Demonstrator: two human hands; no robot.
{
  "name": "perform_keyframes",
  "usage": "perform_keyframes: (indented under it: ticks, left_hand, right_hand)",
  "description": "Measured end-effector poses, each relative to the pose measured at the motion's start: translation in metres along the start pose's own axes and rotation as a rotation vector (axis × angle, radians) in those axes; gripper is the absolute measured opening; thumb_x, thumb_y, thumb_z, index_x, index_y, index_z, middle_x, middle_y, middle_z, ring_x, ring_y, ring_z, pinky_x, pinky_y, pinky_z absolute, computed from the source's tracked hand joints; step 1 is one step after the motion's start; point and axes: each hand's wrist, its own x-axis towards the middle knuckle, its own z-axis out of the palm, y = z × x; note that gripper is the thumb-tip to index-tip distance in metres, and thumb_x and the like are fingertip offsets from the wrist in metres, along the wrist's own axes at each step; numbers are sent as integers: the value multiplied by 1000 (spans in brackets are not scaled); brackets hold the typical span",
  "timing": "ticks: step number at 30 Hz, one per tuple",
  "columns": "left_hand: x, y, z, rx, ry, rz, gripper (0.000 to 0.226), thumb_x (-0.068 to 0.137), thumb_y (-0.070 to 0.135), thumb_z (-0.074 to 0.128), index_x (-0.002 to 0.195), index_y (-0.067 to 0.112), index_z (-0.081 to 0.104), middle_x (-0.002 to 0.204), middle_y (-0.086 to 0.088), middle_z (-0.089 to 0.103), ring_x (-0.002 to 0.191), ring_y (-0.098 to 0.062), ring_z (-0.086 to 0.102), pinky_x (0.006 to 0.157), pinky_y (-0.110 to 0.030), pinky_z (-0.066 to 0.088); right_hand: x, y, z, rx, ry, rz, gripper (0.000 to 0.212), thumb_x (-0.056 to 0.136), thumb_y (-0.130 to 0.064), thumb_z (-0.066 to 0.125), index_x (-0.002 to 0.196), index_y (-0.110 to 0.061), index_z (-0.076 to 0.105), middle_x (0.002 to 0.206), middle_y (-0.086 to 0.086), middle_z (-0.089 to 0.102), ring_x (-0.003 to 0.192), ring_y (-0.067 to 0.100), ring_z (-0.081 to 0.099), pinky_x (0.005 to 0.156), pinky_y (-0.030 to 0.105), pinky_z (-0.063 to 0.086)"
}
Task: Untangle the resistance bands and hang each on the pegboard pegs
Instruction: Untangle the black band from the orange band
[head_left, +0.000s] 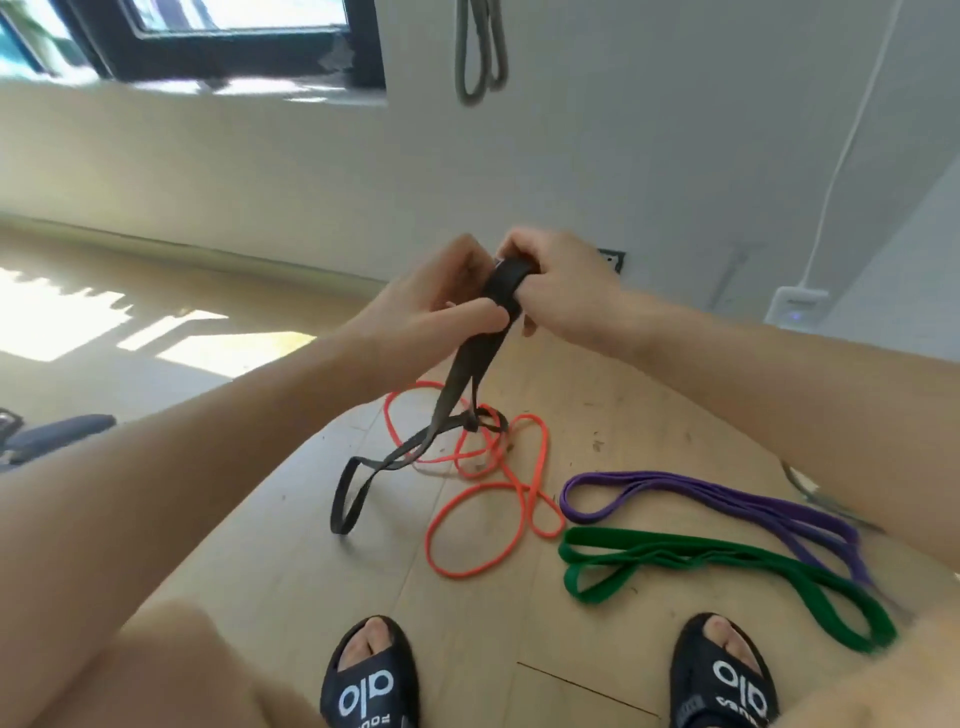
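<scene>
Two black slides, the left one (370, 680) and the right one (724, 680), sat at the bottom edge on the pale wooden floor (291, 582), toes showing through their open fronts. Further left, sunlight lay in bright patches (78, 322) on the boards below a dark-framed window (234, 47), and a dark blue padded thing (57, 434) poked in from the left edge, too cut off to identify.

Moving toward the middle, the left hand (436, 306) was raised above the floor with its thumb and fingers curled round the upper part of the black band (457, 395). That band hung down from the hands in twisted strands, knotted low down, with one loop (350, 499) trailing to the left. The right hand (561, 291) met the left at the top, fingers curled and pinching the same black band's upper fold.

Beneath the hands, the orange band (483, 514) lay in loose overlapping loops on the floor, its upper coils tangled with the black band's knot. Above, on the white wall (649, 130), a grey band (480, 52) hung already in place; its peg was out of view.

To the right, the purple band (701, 496) lay flat, folded lengthwise, and the green band (701, 564) lay just beside it, nearer the right slide. A white cable (852, 130) ran down the wall to a small white box (797, 306).
</scene>
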Motion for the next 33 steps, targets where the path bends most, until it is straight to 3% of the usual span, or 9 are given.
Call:
perform_keyframes:
  ticks: [3, 5, 7, 10, 15, 20, 24, 27, 33]
  left_hand:
    - [-13, -4, 5, -24, 13, -47, 54, 71, 26, 71, 118, 21, 46, 115, -4, 62, 102, -18, 67, 93, -39, 56]
    - [-18, -8, 8, -52, -87, -95, 70, 70, 28, 74, 134, 26, 44, 131, 0, 58, 123, -15, 59, 108, -44, 49]
    - [-21, -7, 13, -72, -178, -103, 70, 73, 33, 74, 137, 31, 49, 137, 7, 59, 132, -11, 55, 114, -46, 43]
    - [-25, 4, 21, -81, -197, -90, 51, 84, 24, 72, 133, 18, 59, 126, 2, 70, 122, -11, 63, 109, -40, 47]
    - [-23, 15, 33, -8, -246, -84, 26, 104, 30, 56, 126, 17, 61, 113, -1, 76, 114, -14, 69, 110, -44, 47]
    - [-15, 19, 47, -11, -192, -48, 27, 103, 28, 59, 125, 13, 61, 106, -1, 77, 103, -6, 72, 88, -18, 53]
    - [-7, 15, 51, -16, -155, -19, 23, 104, 23, 58, 122, 11, 64, 94, -2, 76, 97, -12, 73, 93, -29, 57]
    - [-3, 18, 54, -63, -190, -34, 25, 103, 23, 59, 122, 8, 64, 96, -5, 77, 98, -15, 74, 96, -34, 58]
    - [4, 18, 66, -101, -284, -36, 24, 106, 24, 52, 123, 13, 65, 96, -3, 74, 104, -20, 71, 105, -46, 52]
  right_hand:
    - [-25, -21, -13, 172, 105, 23, 26, 91, 8, 44, 96, -13, 60, 92, 16, 67, 76, 28, 72, 59, 32, 61]
    - [-40, -30, -15, 318, 140, 39, 26, 94, 7, 42, 95, -14, 59, 96, 19, 68, 84, 32, 73, 68, 42, 65]
    - [-52, -33, -15, 445, 163, 58, 24, 96, 6, 42, 96, -9, 60, 98, 26, 67, 87, 37, 72, 72, 47, 65]
    - [-67, -30, -18, 580, 232, 127, 16, 102, 1, 46, 98, -4, 61, 93, 27, 68, 82, 37, 73, 71, 44, 64]
    - [-69, -15, -33, 696, 305, 249, 14, 105, -14, 55, 106, -3, 63, 80, 10, 67, 58, 13, 70, 58, 29, 58]
    - [-65, -12, -37, 829, 224, 327, 17, 104, -21, 57, 102, -6, 64, 84, 10, 65, 66, 19, 69, 63, 30, 59]
    - [-63, -6, -47, 753, 131, 307, 11, 97, -22, 66, 101, -12, 70, 87, 7, 67, 81, 19, 68, 75, 33, 57]
    - [-61, 3, -54, 744, 158, 335, 12, 96, -22, 68, 103, -14, 71, 90, 5, 68, 82, 17, 66, 73, 30, 52]
    - [-54, 20, -61, 809, 192, 384, 8, 97, -15, 64, 102, -12, 70, 91, 5, 67, 83, 20, 65, 77, 34, 57]
